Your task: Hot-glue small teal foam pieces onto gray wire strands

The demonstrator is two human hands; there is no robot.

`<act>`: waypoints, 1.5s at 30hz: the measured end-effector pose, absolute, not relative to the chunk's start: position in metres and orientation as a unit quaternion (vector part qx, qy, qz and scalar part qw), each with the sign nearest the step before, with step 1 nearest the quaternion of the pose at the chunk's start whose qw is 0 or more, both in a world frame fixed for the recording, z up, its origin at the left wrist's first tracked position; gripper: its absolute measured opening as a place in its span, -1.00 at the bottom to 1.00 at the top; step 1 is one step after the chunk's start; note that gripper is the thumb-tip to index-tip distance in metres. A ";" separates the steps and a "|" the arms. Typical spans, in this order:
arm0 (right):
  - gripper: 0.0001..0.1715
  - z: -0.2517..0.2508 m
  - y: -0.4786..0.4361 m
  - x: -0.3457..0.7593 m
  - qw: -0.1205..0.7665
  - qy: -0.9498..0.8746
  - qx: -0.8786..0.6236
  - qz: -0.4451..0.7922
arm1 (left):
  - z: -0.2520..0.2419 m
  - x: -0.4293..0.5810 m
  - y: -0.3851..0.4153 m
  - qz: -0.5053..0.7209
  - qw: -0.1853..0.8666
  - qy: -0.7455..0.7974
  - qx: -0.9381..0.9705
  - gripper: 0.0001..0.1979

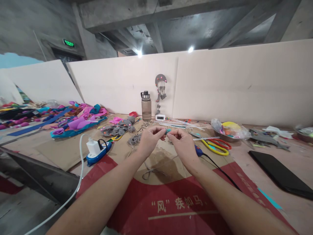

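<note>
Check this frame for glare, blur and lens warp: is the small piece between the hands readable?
Head view: the ceiling lights flare mildly, with no glare on the table. Head view: the partition bows, a wide-lens warp. Head view: the left hand and right hand are sharp, but the teal piece pinched between them is too small to identify.

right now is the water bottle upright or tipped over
Upright: the water bottle stands on its base in front of the white board, cap on top.
</note>
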State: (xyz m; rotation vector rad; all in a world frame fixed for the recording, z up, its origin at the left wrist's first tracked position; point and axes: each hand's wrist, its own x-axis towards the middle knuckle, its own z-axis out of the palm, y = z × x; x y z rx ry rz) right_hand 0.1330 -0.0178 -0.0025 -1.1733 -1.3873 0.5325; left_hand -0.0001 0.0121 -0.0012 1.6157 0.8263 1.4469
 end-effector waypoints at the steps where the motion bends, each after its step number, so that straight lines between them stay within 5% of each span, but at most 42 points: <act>1: -0.79 -0.003 -0.017 0.133 0.585 -0.594 -0.503 0.229 | -0.002 0.000 0.013 0.572 0.412 0.320 0.633 -0.77; 45: -0.62 -0.016 -0.002 0.140 0.604 -0.531 -0.501 0.318 | -0.004 0.000 0.016 0.535 0.421 0.330 0.654 -0.77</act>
